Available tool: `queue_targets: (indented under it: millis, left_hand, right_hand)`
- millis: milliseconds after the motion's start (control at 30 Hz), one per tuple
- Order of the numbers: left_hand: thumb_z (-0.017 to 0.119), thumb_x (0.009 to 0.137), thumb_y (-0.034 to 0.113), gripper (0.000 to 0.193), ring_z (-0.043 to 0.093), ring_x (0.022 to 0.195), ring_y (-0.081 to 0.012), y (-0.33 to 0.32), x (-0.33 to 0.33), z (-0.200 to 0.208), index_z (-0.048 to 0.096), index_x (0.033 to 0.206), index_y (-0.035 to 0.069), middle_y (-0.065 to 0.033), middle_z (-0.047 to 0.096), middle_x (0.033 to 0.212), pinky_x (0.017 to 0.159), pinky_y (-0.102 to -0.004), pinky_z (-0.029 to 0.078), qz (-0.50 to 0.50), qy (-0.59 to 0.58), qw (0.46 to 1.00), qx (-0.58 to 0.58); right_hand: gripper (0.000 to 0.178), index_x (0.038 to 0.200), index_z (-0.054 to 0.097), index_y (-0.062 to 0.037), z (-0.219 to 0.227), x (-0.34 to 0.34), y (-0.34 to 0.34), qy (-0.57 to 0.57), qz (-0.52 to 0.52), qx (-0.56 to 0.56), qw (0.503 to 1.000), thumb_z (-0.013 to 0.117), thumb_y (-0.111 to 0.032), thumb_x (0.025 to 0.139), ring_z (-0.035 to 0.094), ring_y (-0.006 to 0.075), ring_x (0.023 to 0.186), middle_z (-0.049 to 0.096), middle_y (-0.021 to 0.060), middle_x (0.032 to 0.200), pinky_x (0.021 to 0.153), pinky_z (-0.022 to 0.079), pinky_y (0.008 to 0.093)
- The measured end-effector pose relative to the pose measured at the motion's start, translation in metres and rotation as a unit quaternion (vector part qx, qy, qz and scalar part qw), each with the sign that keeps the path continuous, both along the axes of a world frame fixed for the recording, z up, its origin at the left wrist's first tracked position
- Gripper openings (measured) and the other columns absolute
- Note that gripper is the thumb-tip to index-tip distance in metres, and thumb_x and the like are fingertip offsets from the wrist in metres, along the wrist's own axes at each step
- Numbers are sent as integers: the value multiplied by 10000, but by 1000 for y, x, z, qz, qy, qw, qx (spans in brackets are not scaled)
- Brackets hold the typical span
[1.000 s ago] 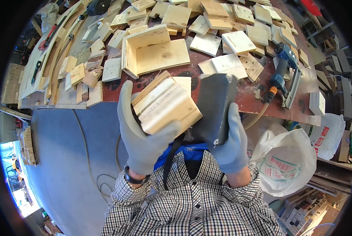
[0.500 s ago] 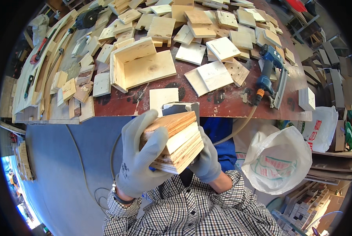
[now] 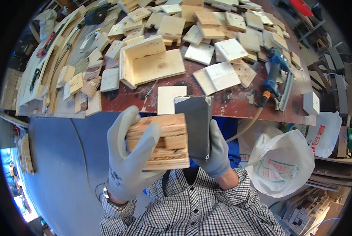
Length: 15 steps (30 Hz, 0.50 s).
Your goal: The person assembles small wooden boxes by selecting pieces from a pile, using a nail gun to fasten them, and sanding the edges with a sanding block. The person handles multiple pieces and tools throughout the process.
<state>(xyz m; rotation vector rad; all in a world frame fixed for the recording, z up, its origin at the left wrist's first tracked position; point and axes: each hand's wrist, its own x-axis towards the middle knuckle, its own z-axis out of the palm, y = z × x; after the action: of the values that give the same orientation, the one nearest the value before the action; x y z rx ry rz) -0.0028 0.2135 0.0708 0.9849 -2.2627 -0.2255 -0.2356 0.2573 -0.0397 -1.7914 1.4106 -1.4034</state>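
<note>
My gloved left hand (image 3: 125, 171) is closed around a wooden block (image 3: 170, 126) of stacked layers, thumb and fingers gripping its left side. Its rough, layered edge faces up toward me, and a gap shows between the layers. In my gloved right hand (image 3: 217, 153) is a dark grey sanding block (image 3: 197, 128) with pale, worn edges, standing close against the wooden block's right side. Most of the right fingers are hidden behind it. Just beyond both hands, a pale square wood piece (image 3: 170, 98) lies at the front edge of the dark red table (image 3: 125, 104).
An open-sided plywood box (image 3: 156, 69) stands on the table before a heap of wood offcuts (image 3: 207, 31). To the right lies a blue air nailer (image 3: 276, 74) with its hose. A white plastic sack (image 3: 280, 169) hangs below the table's right side.
The wooden block has turned, bringing its layered edge upward, and shifted slightly left with my left hand. The sanding block, mostly hidden before, now shows its broad dark face.
</note>
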Motion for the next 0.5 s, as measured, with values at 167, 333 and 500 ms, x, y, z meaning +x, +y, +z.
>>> queue_targets:
  millis: [167, 333, 500]
  left_hand:
    - [984, 697, 382, 1030, 556, 1324, -443, -1, -11, -10, 484, 1519, 17, -286, 522, 1489, 1086, -534, 517, 21, 97, 995, -13]
    - [978, 695, 461, 1169, 519, 1380, -501, -7, -11, -42, 350, 1600, 69, -264, 461, 1573, 1123, -590, 491, -59, 193, 977, -70]
    - [970, 725, 436, 1300, 554, 1359, -459, 0, -21, -67, 155, 1685, 113, -315, 337, 1643, 1102, -545, 538, -89, 327, 940, 47]
  right_hand:
    - [788, 1509, 381, 105, -4, 2, 5, 84, -5, -13, 996, 829, -114, 898, 681, 310, 1134, 638, 212, 1318, 963, 558, 348]
    - [1008, 1603, 241, 134, -14, -1, 14, 4, 45, 12, 999, 878, -84, 852, 652, 386, 1271, 577, 287, 1461, 1061, 547, 400]
    - [967, 1601, 278, 110, -13, -2, 19, -43, 51, 57, 996, 875, -98, 868, 658, 358, 1273, 587, 265, 1464, 1077, 539, 397]
